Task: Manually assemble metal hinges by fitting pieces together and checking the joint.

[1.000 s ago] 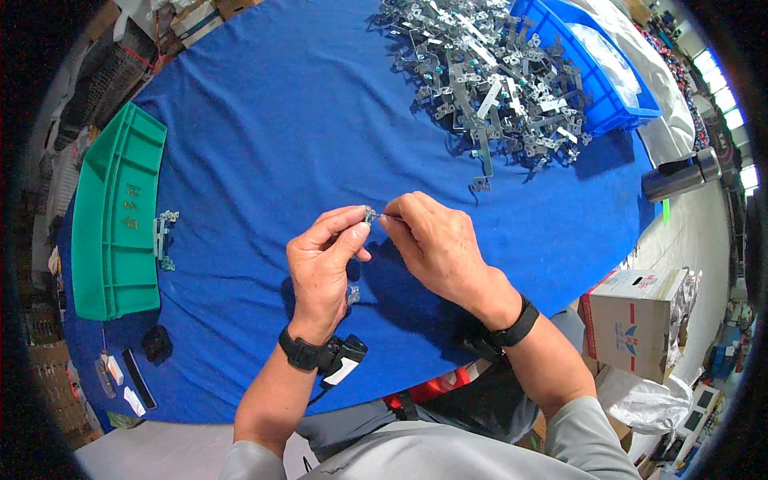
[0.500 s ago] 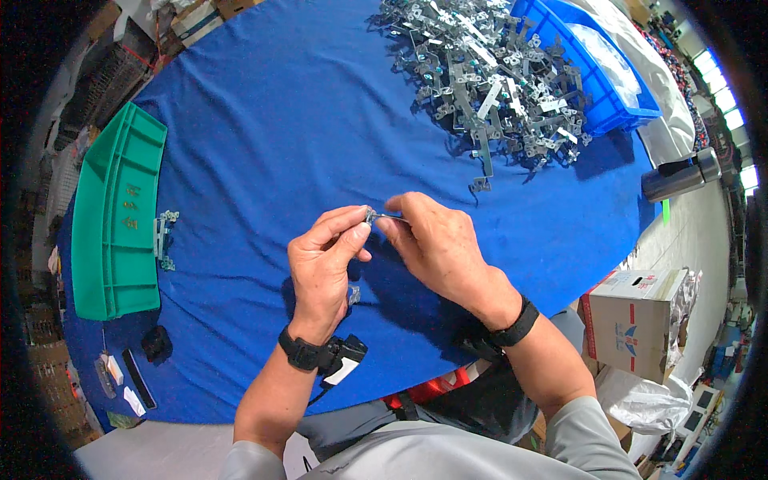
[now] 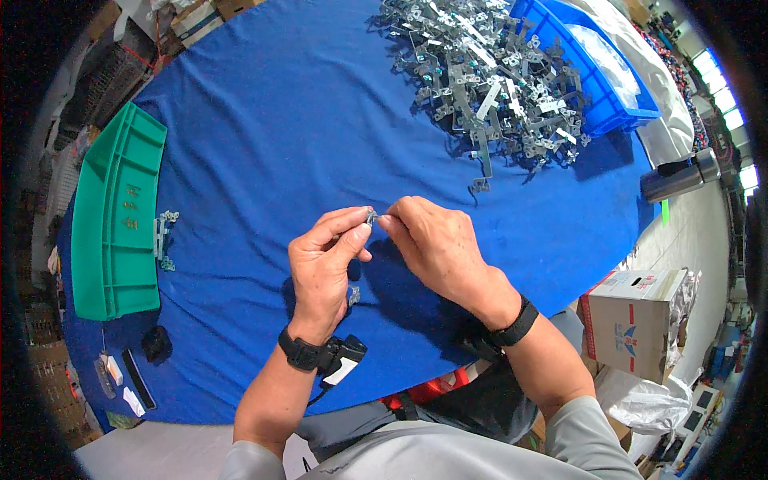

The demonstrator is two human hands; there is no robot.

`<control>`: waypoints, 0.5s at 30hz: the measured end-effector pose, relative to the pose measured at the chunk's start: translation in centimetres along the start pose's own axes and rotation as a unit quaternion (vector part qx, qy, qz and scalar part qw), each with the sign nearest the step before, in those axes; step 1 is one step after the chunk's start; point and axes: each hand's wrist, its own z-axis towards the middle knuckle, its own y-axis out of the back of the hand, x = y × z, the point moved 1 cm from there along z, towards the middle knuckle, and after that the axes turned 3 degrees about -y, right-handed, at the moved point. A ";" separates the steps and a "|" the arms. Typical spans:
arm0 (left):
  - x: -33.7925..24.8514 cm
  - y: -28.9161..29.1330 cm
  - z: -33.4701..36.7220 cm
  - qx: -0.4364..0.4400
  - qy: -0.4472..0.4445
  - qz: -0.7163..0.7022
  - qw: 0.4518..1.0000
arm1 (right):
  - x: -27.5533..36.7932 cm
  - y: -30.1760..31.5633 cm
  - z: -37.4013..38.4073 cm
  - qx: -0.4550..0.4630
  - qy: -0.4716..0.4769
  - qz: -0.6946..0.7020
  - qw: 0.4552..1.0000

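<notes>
Several small dark and white items [image 3: 128,376] lie at the left edge of the bench [image 3: 264,136], which is covered in blue cloth. Just above them sits a green tray [image 3: 112,224], and a small cluster of metal clips [image 3: 164,238] rests on the cloth touching its right side.

Toward the middle, the left hand [image 3: 324,268] is raised over the cloth with a black watch on its wrist. Its thumb and forefinger are pinched on a small metal part [image 3: 370,215], which sits between the two hands over the centre of the bench. Another small metal piece [image 3: 353,296] lies on the cloth just below the left hand.

The right hand [image 3: 440,248] meets the left at that same small metal part, its fingers closed on the part's other end, so both hands grip it together. A black band circles the right wrist.

Farther back and to the right, a large heap of metal brackets [image 3: 488,72] spreads over the cloth, touching a blue bin [image 3: 608,88]. Beyond the bench edge stand a dark flask [image 3: 680,178] and, lower down, a cardboard box [image 3: 640,320].
</notes>
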 end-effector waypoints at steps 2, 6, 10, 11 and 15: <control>-0.1 -0.1 0.0 0.002 -0.002 0.003 1.000 | 0.0 0.0 0.0 0.020 -0.012 -0.017 1.000; -0.2 -0.2 -0.1 0.000 0.000 0.002 1.000 | 0.0 -0.1 0.1 -0.001 -0.013 0.021 1.000; 0.0 0.1 0.0 -0.003 -0.003 0.003 1.000 | 0.4 0.2 0.2 -0.015 -0.029 0.066 0.997; 0.0 0.1 0.0 -0.005 -0.004 0.004 1.000 | 0.3 0.2 0.2 0.009 -0.042 0.045 0.998; -0.2 -0.1 -0.1 -0.004 -0.001 0.012 1.000 | 0.1 0.3 0.2 0.012 -0.048 0.055 0.997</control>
